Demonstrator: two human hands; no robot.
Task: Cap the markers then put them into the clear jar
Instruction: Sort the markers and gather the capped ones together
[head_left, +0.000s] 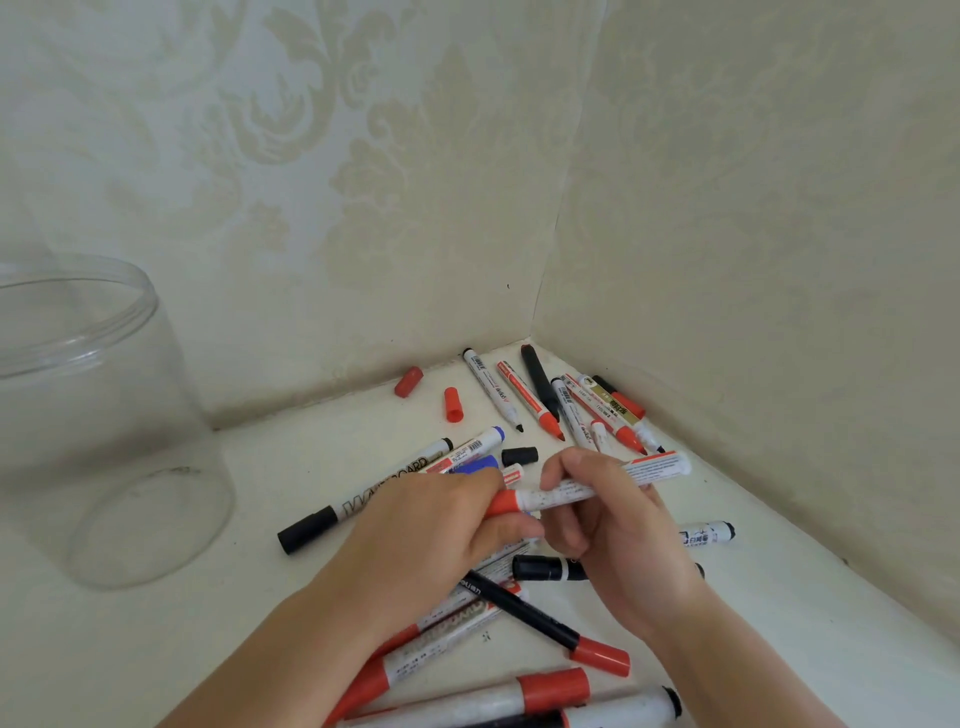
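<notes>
My right hand (618, 525) grips a white marker with red trim (597, 486), held level above the pile. My left hand (441, 535) pinches the red cap (503, 503) at that marker's left end. The clear jar (88, 415) stands open and upright at the far left, with nothing visible inside it. Several markers lie scattered on the white surface: uncapped ones in the corner (545, 400), capped ones near me (519, 613). Two loose red caps (453, 404) and a loose black cap (519, 456) lie behind my hands.
Patterned walls meet in a corner (535, 322) just behind the marker pile, closing in the back and right side. A long black-capped whiteboard marker (363, 501) lies between the jar and my left hand.
</notes>
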